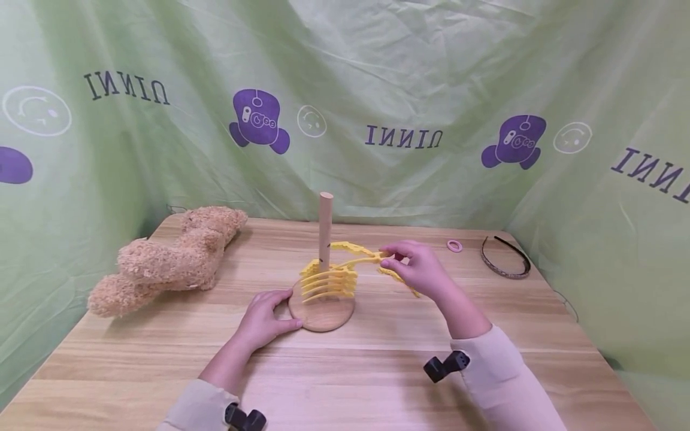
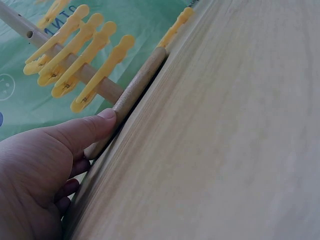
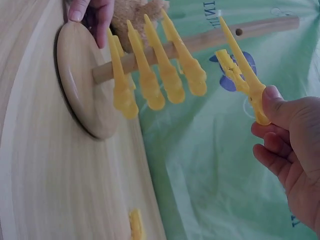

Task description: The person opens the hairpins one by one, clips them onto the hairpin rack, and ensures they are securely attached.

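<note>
A round wooden base (image 1: 323, 320) carries an upright wooden post (image 1: 326, 227) with small holes. Several yellow hair clips (image 3: 157, 85) are clamped in a stack along its lower part. My left hand (image 1: 262, 320) grips the base's left edge, thumb against the rim and the other fingers farther round it, as the left wrist view shows. Between thumb and fingers, my right hand (image 1: 414, 266) pinches another yellow clip (image 3: 249, 82) at its handle end. This clip's two prongs are spread, pointing toward the post above the stack. A further yellow clip (image 1: 399, 280) lies on the table, partly behind my right hand.
A fluffy brown stuffed toy (image 1: 167, 257) lies at the table's left side. Toward the back right are a small pink ring (image 1: 454, 246) and a dark, glittery headband (image 1: 507, 273). Green printed cloth (image 1: 345, 90) hangs around the wooden table (image 1: 345, 383).
</note>
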Demonstrator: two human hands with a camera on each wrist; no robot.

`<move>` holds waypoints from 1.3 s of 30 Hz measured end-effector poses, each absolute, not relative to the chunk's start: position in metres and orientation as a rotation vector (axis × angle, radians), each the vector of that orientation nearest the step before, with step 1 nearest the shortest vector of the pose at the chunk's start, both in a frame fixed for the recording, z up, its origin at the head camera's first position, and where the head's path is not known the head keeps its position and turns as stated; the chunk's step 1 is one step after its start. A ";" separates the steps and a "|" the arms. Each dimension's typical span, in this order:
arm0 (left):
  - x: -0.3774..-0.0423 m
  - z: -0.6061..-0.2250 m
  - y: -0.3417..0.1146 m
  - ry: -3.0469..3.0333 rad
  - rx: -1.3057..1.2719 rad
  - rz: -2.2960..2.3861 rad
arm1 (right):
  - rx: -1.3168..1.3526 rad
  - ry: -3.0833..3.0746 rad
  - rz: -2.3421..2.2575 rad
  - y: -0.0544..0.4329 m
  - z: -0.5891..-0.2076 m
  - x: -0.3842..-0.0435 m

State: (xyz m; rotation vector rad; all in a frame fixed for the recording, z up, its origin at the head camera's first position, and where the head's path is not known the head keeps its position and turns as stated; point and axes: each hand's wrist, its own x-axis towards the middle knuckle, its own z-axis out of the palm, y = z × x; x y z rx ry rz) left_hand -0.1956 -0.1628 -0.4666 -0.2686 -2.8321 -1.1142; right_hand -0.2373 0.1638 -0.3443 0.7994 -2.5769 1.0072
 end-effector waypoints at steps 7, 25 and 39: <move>-0.195 -0.466 -0.163 -2.829 -0.276 -1.112 | 0.855 -2.576 1.031 0.139 -0.350 -0.245; -0.195 -0.466 -0.163 -2.838 -0.267 -1.109 | 0.878 -2.658 1.041 0.116 -0.355 -0.249; -0.195 -0.466 -0.163 -2.835 -0.266 -1.114 | 0.926 -2.686 1.037 0.117 -0.354 -0.248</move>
